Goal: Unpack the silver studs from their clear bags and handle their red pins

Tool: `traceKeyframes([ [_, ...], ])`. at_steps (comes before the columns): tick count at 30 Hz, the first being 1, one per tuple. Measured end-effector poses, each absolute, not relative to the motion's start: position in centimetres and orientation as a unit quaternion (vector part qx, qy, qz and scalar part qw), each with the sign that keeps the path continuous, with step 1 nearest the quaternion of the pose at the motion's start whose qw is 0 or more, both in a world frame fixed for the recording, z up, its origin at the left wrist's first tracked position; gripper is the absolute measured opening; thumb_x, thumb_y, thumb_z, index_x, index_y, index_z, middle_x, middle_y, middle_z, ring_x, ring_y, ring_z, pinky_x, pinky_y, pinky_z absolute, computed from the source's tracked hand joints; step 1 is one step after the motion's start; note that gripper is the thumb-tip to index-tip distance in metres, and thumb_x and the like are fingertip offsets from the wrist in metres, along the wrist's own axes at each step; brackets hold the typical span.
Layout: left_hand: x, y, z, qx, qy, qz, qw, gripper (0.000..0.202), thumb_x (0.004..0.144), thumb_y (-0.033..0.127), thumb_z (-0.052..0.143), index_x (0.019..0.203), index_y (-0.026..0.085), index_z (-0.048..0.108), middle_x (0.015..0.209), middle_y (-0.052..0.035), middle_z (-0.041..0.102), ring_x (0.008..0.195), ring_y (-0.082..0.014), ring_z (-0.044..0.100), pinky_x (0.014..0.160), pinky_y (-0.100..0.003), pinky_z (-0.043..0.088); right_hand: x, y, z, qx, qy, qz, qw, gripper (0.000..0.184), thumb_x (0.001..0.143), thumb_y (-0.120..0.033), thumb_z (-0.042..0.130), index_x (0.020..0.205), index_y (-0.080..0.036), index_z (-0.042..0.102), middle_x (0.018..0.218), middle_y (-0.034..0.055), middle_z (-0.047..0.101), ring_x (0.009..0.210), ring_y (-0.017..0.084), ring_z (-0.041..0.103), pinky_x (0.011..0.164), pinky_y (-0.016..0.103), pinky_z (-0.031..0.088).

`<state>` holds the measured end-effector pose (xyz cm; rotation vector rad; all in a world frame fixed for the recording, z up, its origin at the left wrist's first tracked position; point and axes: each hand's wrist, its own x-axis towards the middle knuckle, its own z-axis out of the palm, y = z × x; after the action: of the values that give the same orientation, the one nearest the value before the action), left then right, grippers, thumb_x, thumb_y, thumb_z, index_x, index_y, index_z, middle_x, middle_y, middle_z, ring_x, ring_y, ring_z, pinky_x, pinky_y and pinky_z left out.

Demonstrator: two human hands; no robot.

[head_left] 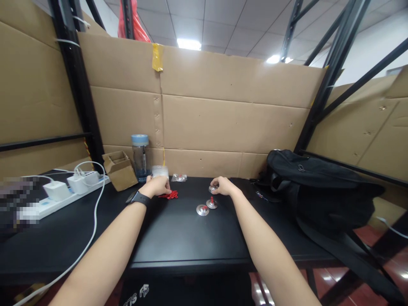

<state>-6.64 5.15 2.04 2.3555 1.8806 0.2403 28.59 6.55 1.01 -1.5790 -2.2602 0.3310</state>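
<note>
My left hand point(158, 186), with a black watch on its wrist, is closed in a pinch over a small heap of red pieces point(170, 195) on the black table point(178, 238). My right hand point(223, 186) is closed on a small silver disc point(213, 187) at the table's far side. Two more silver discs lie just in front of it: one with a red piece standing in it point(211, 203), and another point(202, 210) to its left. What my left fingers hold is hidden.
A clear plastic bag point(179, 177) and a small clear tub point(160, 171) lie near the cardboard wall. A water bottle point(140, 156), a small open carton point(120, 170) and a power strip with chargers point(68, 189) stand at the left. A black backpack point(318, 191) fills the right.
</note>
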Motion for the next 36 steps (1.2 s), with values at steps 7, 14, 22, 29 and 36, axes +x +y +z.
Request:
traceKeyframes([
  [7, -6.9, 5.3, 2.0, 0.779, 0.615, 0.117, 0.037, 0.027, 0.078, 0.052, 0.064, 0.087, 0.03, 0.079, 0.099, -0.0069, 0.077, 0.103, -0.033, 0.064, 0.095, -0.047, 0.036, 28.5, 6.5, 1.0, -0.558, -0.802, 0.118, 0.177, 0.042, 0.062, -0.026, 0.085, 0.103, -0.021, 0.076, 0.102, 0.0057, 0.077, 0.094, 0.021, 0.071, 0.084, 0.025, 0.05],
  [14, -8.9, 6.6, -0.6, 0.735, 0.67, 0.099, -0.034, 0.032, 0.083, 0.034, 0.057, 0.11, 0.034, 0.075, 0.132, -0.0089, 0.066, 0.125, -0.0389, 0.05, 0.099, -0.055, 0.034, 28.4, 6.9, 0.7, -0.558, -0.802, 0.116, 0.179, 0.037, 0.071, -0.034, 0.079, 0.105, -0.019, 0.075, 0.102, 0.0073, 0.077, 0.092, 0.02, 0.071, 0.08, 0.025, 0.049],
  [22, -9.5, 6.7, -0.5, 0.725, 0.678, 0.115, -0.048, 0.033, 0.08, 0.03, 0.06, 0.11, 0.03, 0.073, 0.114, -0.0091, 0.075, 0.116, -0.0331, 0.06, 0.097, -0.048, 0.032, 28.3, 6.9, 0.6, -0.559, -0.802, 0.117, 0.178, 0.033, 0.072, -0.034, 0.078, 0.102, -0.019, 0.076, 0.099, 0.0063, 0.077, 0.09, 0.02, 0.07, 0.077, 0.024, 0.049],
  [29, -8.8, 6.0, -0.3, 0.704, 0.69, 0.132, -0.103, 0.026, 0.086, 0.028, 0.051, 0.087, 0.022, 0.076, 0.095, -0.014, 0.077, 0.098, -0.0319, 0.067, 0.09, -0.046, 0.031, 28.2, 6.7, 0.8, -0.561, -0.8, 0.122, 0.174, 0.033, 0.072, -0.031, 0.078, 0.102, -0.019, 0.075, 0.1, 0.0064, 0.077, 0.09, 0.02, 0.07, 0.078, 0.024, 0.049],
  [36, -7.5, 4.3, 2.6, 0.676, 0.672, 0.258, -0.154, 0.028, 0.088, 0.036, 0.048, 0.098, 0.02, 0.069, 0.093, -0.0141, 0.075, 0.097, -0.0317, 0.065, 0.091, -0.044, 0.028, 28.2, 6.0, 1.8, -0.571, -0.793, 0.116, 0.18, 0.039, 0.074, -0.035, 0.078, 0.109, -0.018, 0.073, 0.113, 0.0107, 0.074, 0.102, 0.023, 0.068, 0.084, 0.026, 0.048],
])
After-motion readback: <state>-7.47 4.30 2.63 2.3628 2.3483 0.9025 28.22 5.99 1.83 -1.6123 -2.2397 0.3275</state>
